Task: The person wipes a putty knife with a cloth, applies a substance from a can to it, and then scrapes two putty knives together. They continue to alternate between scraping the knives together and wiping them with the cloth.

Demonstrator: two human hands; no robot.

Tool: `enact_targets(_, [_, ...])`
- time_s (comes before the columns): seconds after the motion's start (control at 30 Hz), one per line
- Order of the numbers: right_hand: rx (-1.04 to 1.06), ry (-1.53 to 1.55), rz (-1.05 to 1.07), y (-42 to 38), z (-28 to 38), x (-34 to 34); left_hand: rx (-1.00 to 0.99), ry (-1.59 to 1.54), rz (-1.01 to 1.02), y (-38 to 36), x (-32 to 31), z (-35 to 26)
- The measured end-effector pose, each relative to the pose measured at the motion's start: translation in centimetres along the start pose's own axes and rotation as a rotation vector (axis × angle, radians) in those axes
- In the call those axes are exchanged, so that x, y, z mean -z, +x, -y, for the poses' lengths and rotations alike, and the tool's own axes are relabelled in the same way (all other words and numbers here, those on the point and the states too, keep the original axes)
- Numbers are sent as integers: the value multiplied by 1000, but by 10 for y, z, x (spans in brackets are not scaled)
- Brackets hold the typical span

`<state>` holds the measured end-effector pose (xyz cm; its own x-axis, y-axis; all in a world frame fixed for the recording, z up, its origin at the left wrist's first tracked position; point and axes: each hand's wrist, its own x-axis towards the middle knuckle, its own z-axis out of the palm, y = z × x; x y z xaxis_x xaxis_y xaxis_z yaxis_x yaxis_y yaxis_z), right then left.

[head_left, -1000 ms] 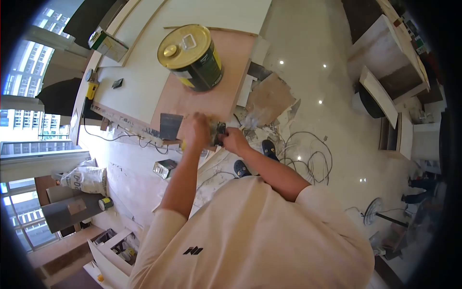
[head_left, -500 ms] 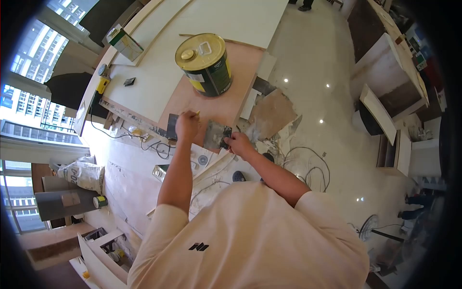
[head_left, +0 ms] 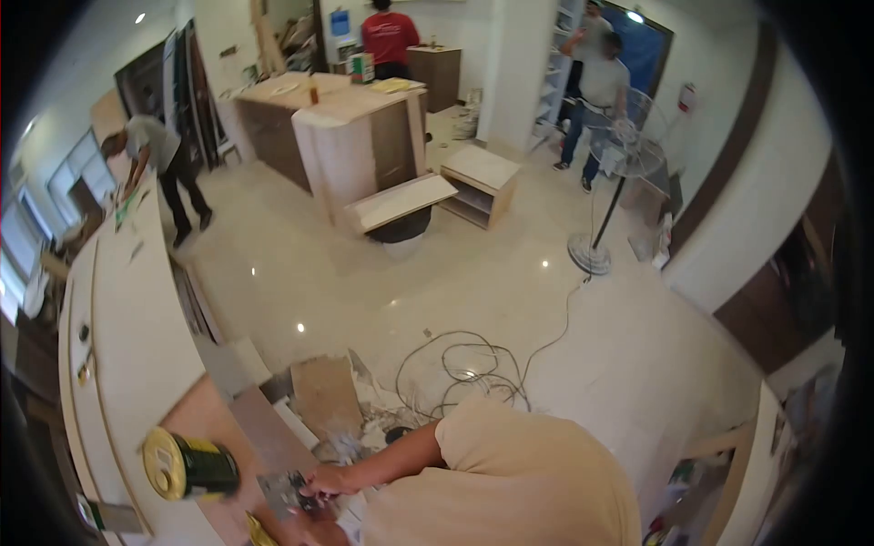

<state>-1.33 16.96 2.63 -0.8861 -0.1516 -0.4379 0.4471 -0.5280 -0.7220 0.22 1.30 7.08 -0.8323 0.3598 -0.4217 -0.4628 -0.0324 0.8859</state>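
Note:
My right hand (head_left: pixel 331 482) grips a flat metal scraper plate (head_left: pixel 279 492) smeared with dark and grey filler. Just below it, at the bottom edge of the view, my left hand (head_left: pixel 317 530) is curled close to the plate. Blur and the frame edge hide what its fingers hold. Left of the plate, a large dark green tin (head_left: pixel 202 466) with a gold lid stands on the reddish-brown board (head_left: pixel 202 407) of the worktable. A gold-coloured object (head_left: pixel 260 530), cut off by the frame, shows below the plate.
The long pale worktable (head_left: pixel 137 300) runs up the left side, where a co-worker (head_left: pixel 162 164) bends over it. Board scraps (head_left: pixel 325 396) and a coiled cable (head_left: pixel 460 369) lie on the floor. Beyond are cabinets (head_left: pixel 478 182), a standing fan (head_left: pixel 608 205) and several people.
The view has swung up and to the right, bringing in the room and co-workers. The tin and my hands now appear lower left. My right hand still holds the scraper plate.

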Motion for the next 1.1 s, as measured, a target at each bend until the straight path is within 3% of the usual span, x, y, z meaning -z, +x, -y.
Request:
enact_targets(0.03, [19, -61, 4, -5, 1, -2, 46, 38, 109, -1, -15, 2])
enact_targets(0.2, [119, -393, -29, -18, 17, 23, 54, 105, 224, 21, -38, -11])
enact_targets(0.3, [454, -476, -248, -6, 22, 42, 44, 145, 258, 30, -40, -20])
enact_targets(0.37, [578, -521, -269, -8, 32, 42, 37, 161, 276, 34, -41, -25])
enact_targets(0.43, [586, -576, -114, -29, 58, 33, 25, 180, 293, 36, -38, -29])
enact_targets(0.53, [462, -626, -202, -26, 60, 32, 21, 191, 305, 35, -37, -33])
enact_targets(0.73, [403, -440, -274, -49, 73, 28, 28, 213, 326, 36, -43, -37])
enact_targets(0.83, [345, -268, -215, -41, 76, 55, 31, 225, 336, 37, -44, -40])
enact_targets(0.93, [475, -298, -158, -34, 82, 69, 39, 234, 349, 39, -45, -42])
enact_targets(1.03, [321, -484, -84, -64, 104, 53, 43, 247, 365, 42, -47, -45])
enact_targets(1.1, [330, -518, -193, -61, 96, 52, 46, 249, 369, 44, -48, -46])
